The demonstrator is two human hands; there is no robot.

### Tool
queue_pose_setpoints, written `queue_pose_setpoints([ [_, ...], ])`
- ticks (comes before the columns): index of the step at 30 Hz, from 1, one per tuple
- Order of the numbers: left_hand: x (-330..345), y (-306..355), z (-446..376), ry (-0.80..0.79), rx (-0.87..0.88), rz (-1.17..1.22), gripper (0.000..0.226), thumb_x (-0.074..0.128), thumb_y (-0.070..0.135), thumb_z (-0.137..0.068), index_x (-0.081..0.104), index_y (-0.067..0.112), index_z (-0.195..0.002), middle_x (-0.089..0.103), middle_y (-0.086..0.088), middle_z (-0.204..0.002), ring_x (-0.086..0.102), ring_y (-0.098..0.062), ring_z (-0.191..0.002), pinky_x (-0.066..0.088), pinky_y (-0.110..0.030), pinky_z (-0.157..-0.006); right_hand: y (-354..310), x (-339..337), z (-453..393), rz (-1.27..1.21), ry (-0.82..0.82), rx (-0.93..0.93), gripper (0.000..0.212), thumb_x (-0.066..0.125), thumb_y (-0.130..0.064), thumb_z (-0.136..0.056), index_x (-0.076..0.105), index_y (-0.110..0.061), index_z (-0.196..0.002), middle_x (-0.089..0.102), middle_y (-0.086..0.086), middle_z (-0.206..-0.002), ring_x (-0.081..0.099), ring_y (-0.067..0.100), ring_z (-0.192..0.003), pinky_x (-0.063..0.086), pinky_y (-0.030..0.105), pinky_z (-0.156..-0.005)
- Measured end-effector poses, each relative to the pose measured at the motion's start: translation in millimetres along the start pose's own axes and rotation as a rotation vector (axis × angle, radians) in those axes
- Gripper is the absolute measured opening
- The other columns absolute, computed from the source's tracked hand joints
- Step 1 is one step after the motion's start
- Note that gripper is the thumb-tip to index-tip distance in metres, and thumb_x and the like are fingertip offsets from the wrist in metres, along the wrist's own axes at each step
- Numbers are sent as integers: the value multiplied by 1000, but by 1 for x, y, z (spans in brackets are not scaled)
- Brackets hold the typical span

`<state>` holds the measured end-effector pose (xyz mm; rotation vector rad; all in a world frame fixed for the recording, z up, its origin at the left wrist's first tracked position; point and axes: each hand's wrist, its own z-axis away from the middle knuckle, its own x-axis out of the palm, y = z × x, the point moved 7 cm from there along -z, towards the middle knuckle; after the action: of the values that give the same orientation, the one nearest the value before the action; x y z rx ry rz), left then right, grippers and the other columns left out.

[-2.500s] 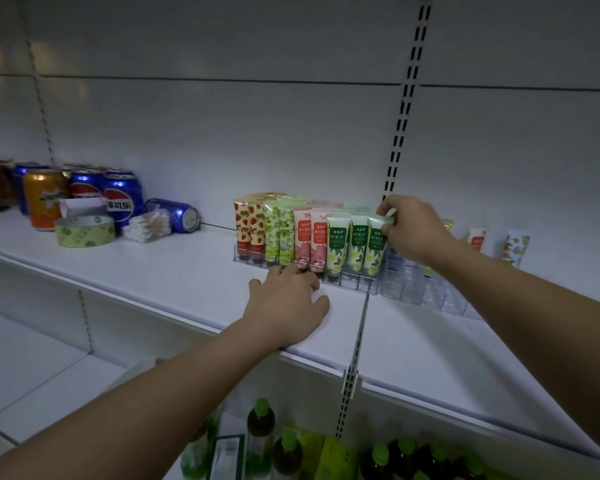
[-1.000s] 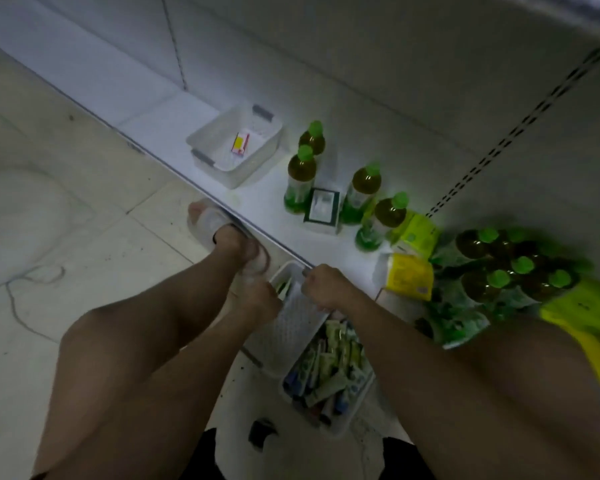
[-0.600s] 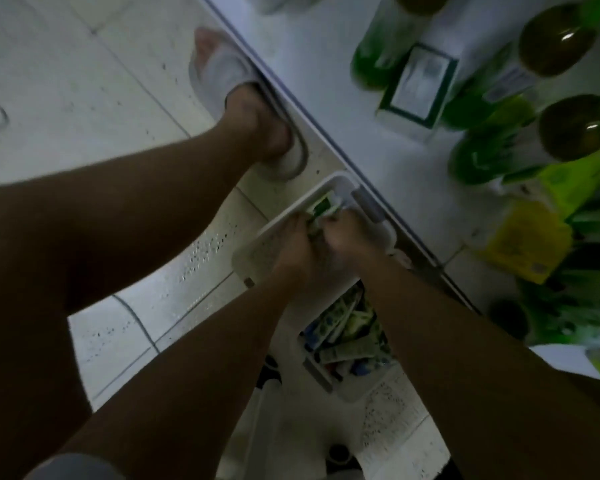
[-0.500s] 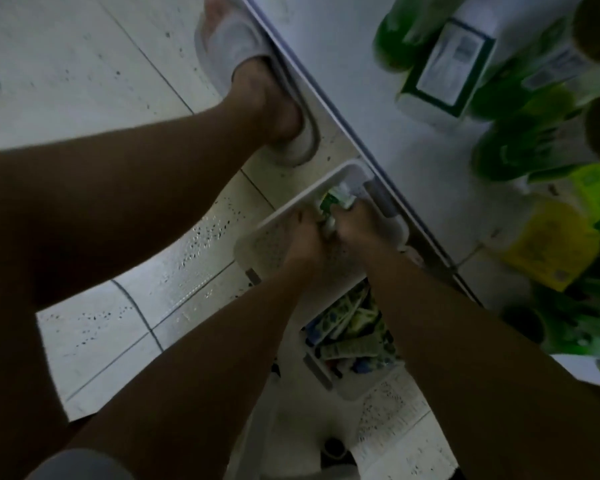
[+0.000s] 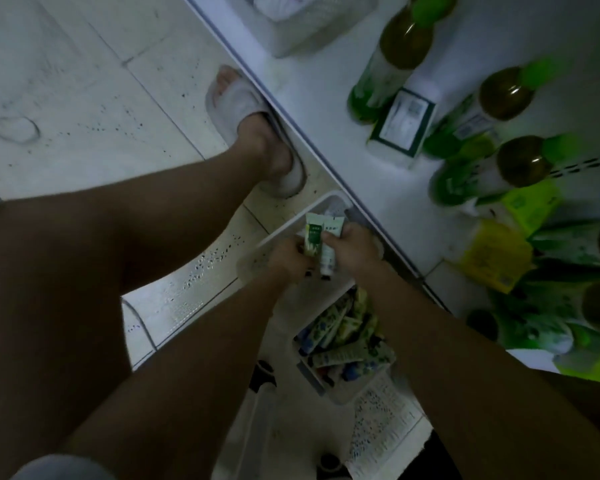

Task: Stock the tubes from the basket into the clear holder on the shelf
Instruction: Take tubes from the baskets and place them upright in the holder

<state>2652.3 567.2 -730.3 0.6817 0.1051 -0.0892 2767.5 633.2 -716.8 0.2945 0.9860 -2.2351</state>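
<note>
Both hands (image 5: 288, 258) (image 5: 352, 249) grip tubes (image 5: 314, 237), seemingly above basket rim (image 5: 281, 226).

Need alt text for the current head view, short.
Both hands, left hand and right hand, hold green-and-white tubes above a white plastic basket of more tubes on the tiled floor, beside green-capped bottles on a low white shelf.

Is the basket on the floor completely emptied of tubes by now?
No, a heap of tubes still lies in the basket while the left hand and right hand hold two more.
</note>
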Motion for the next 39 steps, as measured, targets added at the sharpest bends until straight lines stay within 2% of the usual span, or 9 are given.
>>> queue_pose_setpoints([
  [3, -16, 42, 31, -17, 147, 46, 15, 57, -4, -90, 62, -7, -104, 65, -26, -103, 64, -30, -85, 56, -33, -72, -33, -24, 32, -72, 28, -61, 14, 59, -16, -96, 60, -12, -83, 62, 3, -81, 60, 15, -73, 49, 27, -65],
  [6, -29, 79, 66, 0, 246, 29, 15, 59, -4, -88, 58, -1, -102, 61, -19, -94, 60, -24, -79, 50, -31, -66, -54, -48, 62, -116, 17, -44, 14, 52, -18, -98, 60, -8, -93, 60, 8, -85, 59, 21, -74, 49, 32, -70],
  [10, -40, 122, 112, -13, 324, 63, 27, 64, 1, -87, 50, 10, -110, 58, -4, -89, 61, -12, -67, 48, -23, -56, -78, -81, 108, -138, 15, -19, 12, 46, -21, -96, 51, -11, -94, 49, 9, -74, 48, 22, -60, 39, 26, -54],
  [14, -44, 170, 163, 7, 452, 71, 26, 66, 4, -86, 52, 12, -107, 62, -3, -83, 63, -9, -57, 50, -23, -52, -111, -121, 161, -150, 120, -223, 20, 58, -23, -94, 47, -10, -106, 50, 5, -73, 49, 15, -55, 40, 22, -47],
  [18, -44, 221, 218, 10, 630, 45, 14, 62, 14, -92, 55, 12, -104, 62, -4, -78, 61, -17, -69, 49, -32, -67, -138, -154, 219, -131, 118, -336, 20, 49, -28, -99, 39, -11, -105, 48, 8, -74, 43, 15, -53, 36, 23, -42],
  [27, -44, 333, 349, 6, 975, -107, 12, 55, 22, -97, 62, 16, -105, 64, -7, -87, 62, -12, -75, 52, -24, -65, -200, -234, 344, -123, 240, -660, 23, 43, -22, -103, 56, -12, -86, 57, 6, -70, 54, 3, -41, 40, 13, -40],
  [30, -39, 373, 392, 6, 1073, -144, 15, 58, 24, -96, 62, 13, -106, 63, -8, -90, 62, -18, -80, 54, -31, -72, -219, -271, 390, -161, 323, -776, 18, 43, -21, -103, 55, -9, -105, 66, 8, -86, 64, 14, -61, 51, 23, -49],
  [33, -30, 411, 431, -6, 1167, -134, 13, 60, 20, -95, 62, 15, -107, 65, -11, -90, 67, -21, -79, 58, -33, -73, -231, -310, 432, -175, 414, -855, 16, 46, -23, -102, 54, -9, -101, 73, 5, -92, 70, 22, -76, 57, 41, -67],
  [39, 3, 463, 476, -79, 1261, -184, 18, 63, 15, -92, 61, 15, -110, 71, -12, -98, 70, -27, -90, 59, -40, -80, -244, -358, 483, 28, 556, -936, 33, 53, -28, -98, 56, 3, -109, 64, 23, -106, 61, 38, -99, 49, 52, -92],
])
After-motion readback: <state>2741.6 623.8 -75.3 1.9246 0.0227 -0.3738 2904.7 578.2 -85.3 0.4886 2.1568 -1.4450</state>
